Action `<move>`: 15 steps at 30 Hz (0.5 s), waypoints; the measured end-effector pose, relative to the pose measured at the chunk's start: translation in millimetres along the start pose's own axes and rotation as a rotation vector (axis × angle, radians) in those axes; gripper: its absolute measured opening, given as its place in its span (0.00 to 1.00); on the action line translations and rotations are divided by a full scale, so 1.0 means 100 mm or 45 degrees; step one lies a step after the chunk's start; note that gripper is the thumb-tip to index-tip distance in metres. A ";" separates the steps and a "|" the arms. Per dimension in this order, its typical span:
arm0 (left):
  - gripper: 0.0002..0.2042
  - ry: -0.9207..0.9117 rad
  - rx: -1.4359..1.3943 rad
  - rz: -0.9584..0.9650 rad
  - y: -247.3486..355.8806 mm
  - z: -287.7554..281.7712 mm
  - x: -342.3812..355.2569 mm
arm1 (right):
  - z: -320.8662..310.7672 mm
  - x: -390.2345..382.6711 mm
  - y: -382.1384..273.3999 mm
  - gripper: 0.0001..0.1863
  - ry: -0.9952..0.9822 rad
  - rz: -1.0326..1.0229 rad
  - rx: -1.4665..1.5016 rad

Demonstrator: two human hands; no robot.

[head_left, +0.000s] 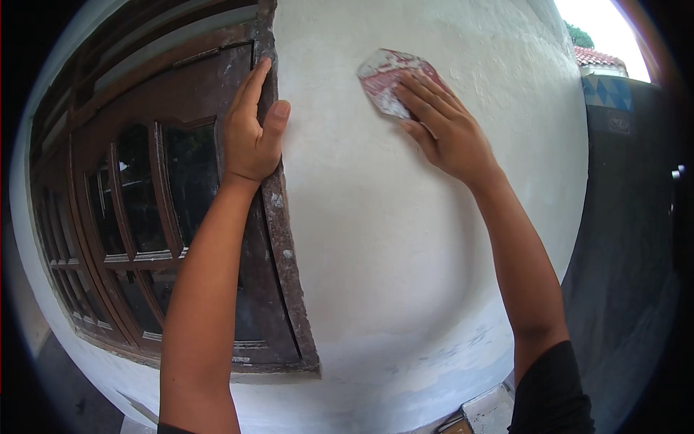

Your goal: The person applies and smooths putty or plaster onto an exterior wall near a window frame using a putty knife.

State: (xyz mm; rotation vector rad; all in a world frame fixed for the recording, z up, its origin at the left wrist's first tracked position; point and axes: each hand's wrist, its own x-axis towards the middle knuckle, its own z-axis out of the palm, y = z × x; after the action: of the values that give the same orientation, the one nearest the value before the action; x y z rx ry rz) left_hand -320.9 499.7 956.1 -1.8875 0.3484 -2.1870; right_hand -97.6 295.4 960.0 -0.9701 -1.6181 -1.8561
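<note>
Flat on the white wall (340, 217) is a worn red sheet (383, 76) covered in white powder, held under the fingers of my right hand (441, 126). My left hand (256, 130) has its fingers straight and rests against the dark brown wooden window frame (278, 202), left of the sheet, with nothing held in it. Part of the sheet is hidden beneath my right hand.
A brown wooden window (137, 184) with glass panes fills the left side. A dark surface (622, 217) stands at the right, below a red tiled roof (600, 58). A pale object (484, 412) lies low at the bottom right.
</note>
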 end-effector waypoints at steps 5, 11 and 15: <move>0.36 0.004 0.005 0.012 0.03 0.02 0.01 | -0.08 -0.09 0.11 0.20 0.104 0.030 -0.013; 0.36 0.012 -0.026 0.007 0.00 0.02 0.02 | 0.06 0.28 -0.01 0.20 0.119 0.022 0.010; 0.36 0.004 -0.021 -0.001 0.01 -0.01 0.01 | 0.07 0.12 -0.05 0.21 0.002 0.026 0.022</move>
State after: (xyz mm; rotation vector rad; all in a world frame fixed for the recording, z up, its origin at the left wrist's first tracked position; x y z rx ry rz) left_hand -322.2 498.6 956.7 -1.8935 0.3680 -2.1940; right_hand -107.5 304.5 967.1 -0.9739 -1.6152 -1.8259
